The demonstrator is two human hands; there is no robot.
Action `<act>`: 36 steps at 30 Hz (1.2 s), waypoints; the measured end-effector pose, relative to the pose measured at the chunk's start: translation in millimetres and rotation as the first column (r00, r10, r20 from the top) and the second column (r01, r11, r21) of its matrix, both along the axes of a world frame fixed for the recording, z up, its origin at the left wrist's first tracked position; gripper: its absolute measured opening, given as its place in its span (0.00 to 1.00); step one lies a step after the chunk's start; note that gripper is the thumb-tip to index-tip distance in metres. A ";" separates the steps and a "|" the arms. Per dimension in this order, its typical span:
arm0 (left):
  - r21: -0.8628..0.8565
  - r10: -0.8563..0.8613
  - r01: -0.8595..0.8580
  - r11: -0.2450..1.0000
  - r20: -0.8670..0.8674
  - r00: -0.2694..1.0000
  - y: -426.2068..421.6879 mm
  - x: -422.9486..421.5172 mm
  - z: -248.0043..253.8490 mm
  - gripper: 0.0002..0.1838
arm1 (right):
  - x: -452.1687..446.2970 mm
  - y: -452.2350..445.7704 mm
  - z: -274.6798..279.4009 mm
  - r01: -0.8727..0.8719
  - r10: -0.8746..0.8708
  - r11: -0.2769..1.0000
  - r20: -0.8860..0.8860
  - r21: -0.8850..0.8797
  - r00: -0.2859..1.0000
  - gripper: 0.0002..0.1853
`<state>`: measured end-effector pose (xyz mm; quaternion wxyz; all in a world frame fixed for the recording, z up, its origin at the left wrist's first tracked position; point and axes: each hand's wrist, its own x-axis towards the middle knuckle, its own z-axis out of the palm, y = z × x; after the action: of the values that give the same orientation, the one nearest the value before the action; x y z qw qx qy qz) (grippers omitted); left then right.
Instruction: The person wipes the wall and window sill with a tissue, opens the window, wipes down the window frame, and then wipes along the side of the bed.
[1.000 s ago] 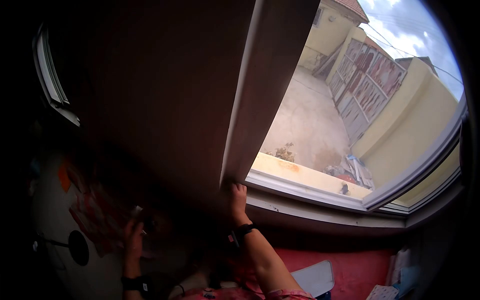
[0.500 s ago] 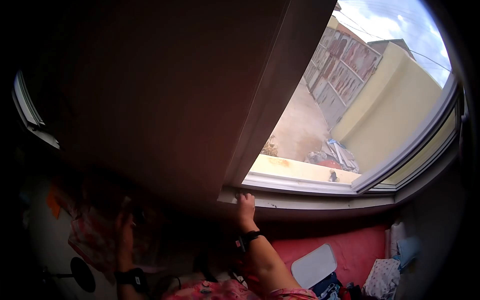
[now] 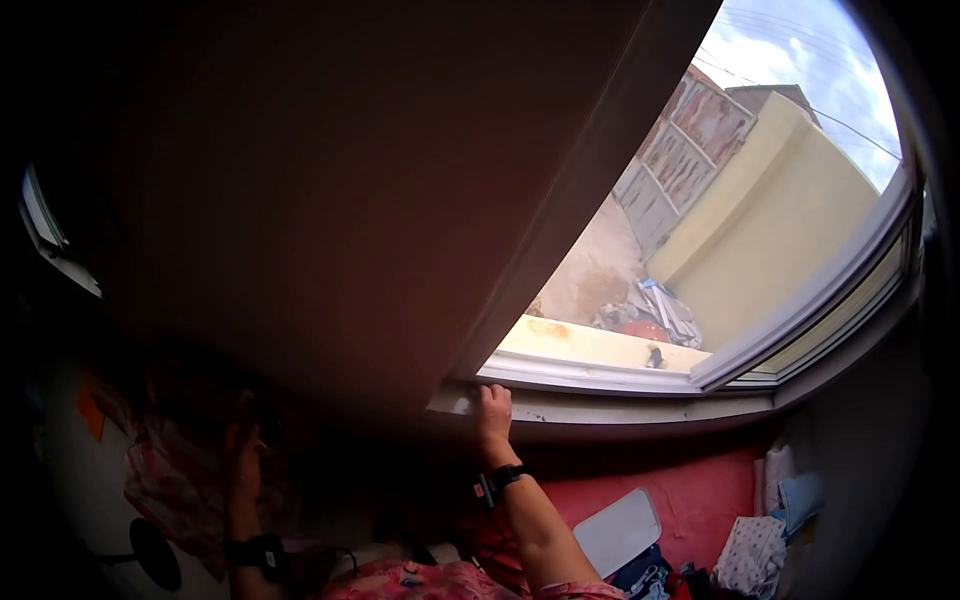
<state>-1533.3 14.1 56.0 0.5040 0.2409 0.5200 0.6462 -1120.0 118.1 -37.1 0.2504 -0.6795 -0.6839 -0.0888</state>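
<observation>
My right hand (image 3: pixel 494 408) is at the inner window sill (image 3: pixel 590 408), near the lower left corner of the window frame (image 3: pixel 600 373). Its fingers are curled together on the sill, and whatever they hold, if anything, is hidden. A black band (image 3: pixel 500 482) is on that wrist. My left hand (image 3: pixel 243 440) is raised in deep shadow at the lower left, with a black band (image 3: pixel 258 556) on its wrist. Its fingers are too dark to make out. A dark wall (image 3: pixel 330 200) fills the space above it.
Below the window, a red-covered surface (image 3: pixel 690 490) holds a white board (image 3: pixel 618 530) and folded cloths (image 3: pixel 750 556). Red patterned fabric (image 3: pixel 175 490) and a round black object (image 3: pixel 155 553) are at the left. Outside are a gate (image 3: pixel 690 150) and a yellow wall (image 3: pixel 780 210).
The view has turned toward the right. My right hand has moved from the wall's corner edge onto the sill, slightly to the right. My left hand stays raised in the shadow.
</observation>
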 end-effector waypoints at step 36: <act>0.026 -0.057 0.057 0.998 0.022 0.998 -2.7 -7.4 -11.9 0.30 | 2.1 -11.9 -0.8 0.071 -0.067 0.991 0.034 -0.112 0.997 0.10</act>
<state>-1540.7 11.4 44.1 0.5250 0.2545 0.4990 0.6408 -1117.9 106.1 -37.9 0.1980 -0.7145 -0.6676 -0.0685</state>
